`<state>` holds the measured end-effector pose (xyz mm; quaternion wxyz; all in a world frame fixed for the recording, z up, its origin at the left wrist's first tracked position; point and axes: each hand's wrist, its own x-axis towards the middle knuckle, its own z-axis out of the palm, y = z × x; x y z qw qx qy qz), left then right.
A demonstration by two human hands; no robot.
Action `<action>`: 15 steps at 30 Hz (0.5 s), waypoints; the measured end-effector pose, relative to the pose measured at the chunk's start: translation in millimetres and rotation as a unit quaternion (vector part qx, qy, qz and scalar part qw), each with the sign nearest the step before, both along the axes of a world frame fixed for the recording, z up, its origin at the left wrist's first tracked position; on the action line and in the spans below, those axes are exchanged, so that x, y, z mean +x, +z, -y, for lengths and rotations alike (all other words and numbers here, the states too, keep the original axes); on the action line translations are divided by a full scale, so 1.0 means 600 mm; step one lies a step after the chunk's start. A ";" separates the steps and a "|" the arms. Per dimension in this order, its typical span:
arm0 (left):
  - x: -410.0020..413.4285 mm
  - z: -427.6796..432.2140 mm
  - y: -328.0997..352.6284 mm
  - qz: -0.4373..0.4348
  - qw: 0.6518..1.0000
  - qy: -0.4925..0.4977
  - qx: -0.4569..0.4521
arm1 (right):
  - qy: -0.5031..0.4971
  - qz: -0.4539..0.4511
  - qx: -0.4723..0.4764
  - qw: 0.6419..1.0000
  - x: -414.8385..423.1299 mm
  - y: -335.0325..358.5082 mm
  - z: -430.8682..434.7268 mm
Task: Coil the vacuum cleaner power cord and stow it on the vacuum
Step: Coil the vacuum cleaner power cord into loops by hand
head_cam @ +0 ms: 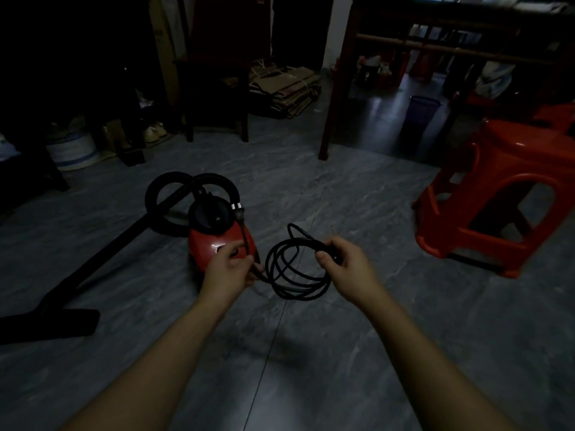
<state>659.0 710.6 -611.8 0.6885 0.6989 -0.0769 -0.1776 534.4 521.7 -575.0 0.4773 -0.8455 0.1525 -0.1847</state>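
Both arms reach out over a grey tiled floor [311,188] in a dim room. The right hand [345,269] is closed around the top of a black cord [295,275] gathered into several loose loops, which hang below the fist and just above the floor; one short bend of cord sticks up past the knuckles. The left hand [227,272] pinches a straight run of the same cord between thumb and fingers, and that run leads up from the hand toward a plug [238,209] with a pale band near the top of the vacuum [217,234]. The vacuum, red with a black round lid, stands on the floor just beyond the left hand, partly hidden by it. Its black hose [174,181] curls in loops behind the body, and a black wand [102,253] slants from there toward the floor's left edge, ending in a flat floor head [56,325]. A red plastic stool [504,197] stands well apart at the right. A dark wooden table [339,88] stands at the back, with flattened cardboard [286,88] stacked beside its leg.
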 end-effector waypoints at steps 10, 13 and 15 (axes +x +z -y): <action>-0.016 -0.033 0.021 0.346 0.918 -0.051 0.188 | 0.065 -0.042 -0.052 0.996 0.010 0.000 -0.025; -0.021 -0.036 0.028 0.399 0.899 -0.054 0.174 | 0.085 -0.040 -0.049 0.994 0.011 0.003 -0.031; -0.029 -0.036 0.038 0.443 0.878 -0.083 0.163 | 0.089 -0.042 -0.052 0.994 0.012 0.003 -0.033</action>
